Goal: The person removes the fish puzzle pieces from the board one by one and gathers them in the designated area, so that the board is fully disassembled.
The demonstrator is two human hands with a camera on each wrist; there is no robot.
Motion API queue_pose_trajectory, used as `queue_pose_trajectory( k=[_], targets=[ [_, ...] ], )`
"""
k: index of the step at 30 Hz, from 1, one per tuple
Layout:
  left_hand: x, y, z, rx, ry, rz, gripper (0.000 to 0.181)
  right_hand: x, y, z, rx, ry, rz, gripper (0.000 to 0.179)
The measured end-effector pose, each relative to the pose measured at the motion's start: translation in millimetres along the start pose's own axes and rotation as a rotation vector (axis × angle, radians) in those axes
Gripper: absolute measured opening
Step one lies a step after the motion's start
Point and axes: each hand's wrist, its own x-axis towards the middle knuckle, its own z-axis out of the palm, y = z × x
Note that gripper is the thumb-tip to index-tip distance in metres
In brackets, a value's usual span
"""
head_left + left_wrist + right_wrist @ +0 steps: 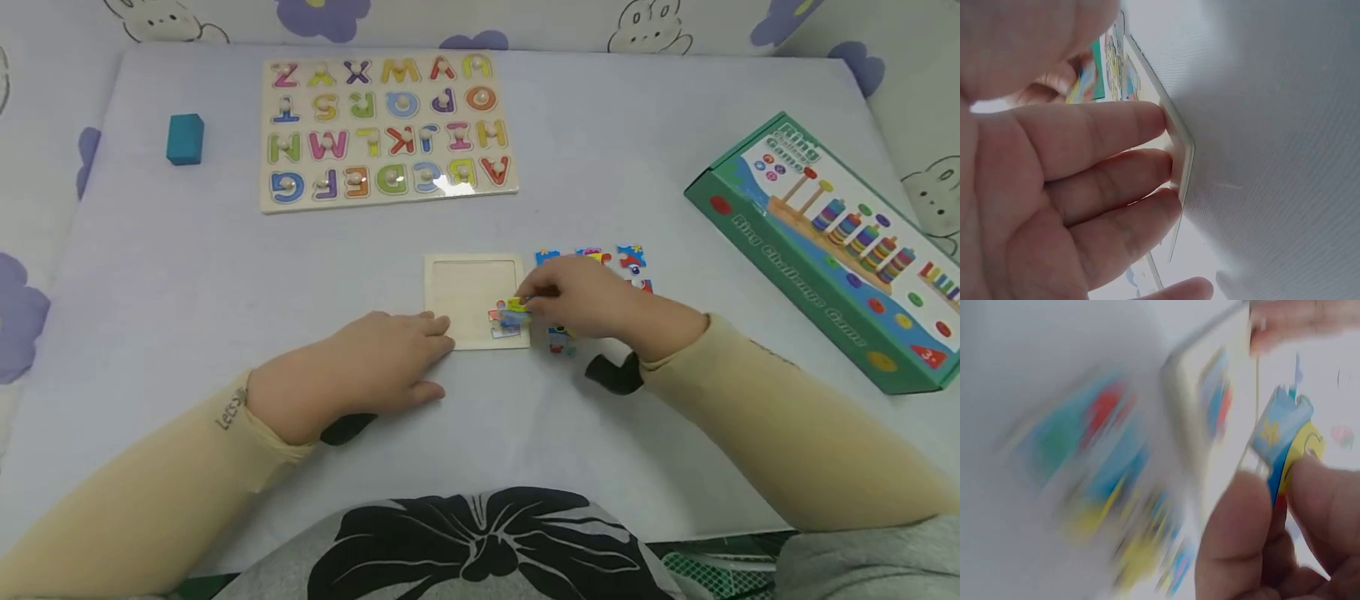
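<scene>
A pale wooden puzzle tray [465, 292] lies in front of the person. One jigsaw piece [506, 327] sits in its near right corner. My right hand [588, 296] pinches a blue and yellow jigsaw piece [1288, 440] between thumb and fingertips, held above that corner. With fingers extended, my left hand [375, 362] rests at the tray's near left corner, its fingertips [1163, 203] against the edge. Several loose jigsaw pieces [632, 257] lie right of the tray, partly hidden under the right hand; they look blurred in the right wrist view.
Beyond the tray lies an alphabet peg board [382, 125] with knobbed letters. A teal block [184, 139] stands at the far left. On the right, a green ring game box [825, 258] sits at an angle. Walls with flower and rabbit prints border the white table [180, 292].
</scene>
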Motion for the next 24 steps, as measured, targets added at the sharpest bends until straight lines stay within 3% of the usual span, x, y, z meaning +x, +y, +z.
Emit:
queue_pose_trajectory(
  k=[5,9,24],
  targets=[
    [1.0,2.0,0.6,0.007,0.007,-0.001,0.058,-22.3,41.9,-11.9,0.058,-0.005,0.102,0.02],
    [0.7,2.5,0.5,0.012,0.007,0.001,0.058,-31.2,62.3,-10.5,0.091,0.0,0.151,0.016],
    [1.2,3.5,1.7,0.01,0.028,-0.003,0.058,-34.6,64.7,-0.9,-0.121,0.107,0.192,0.02]
  ],
)
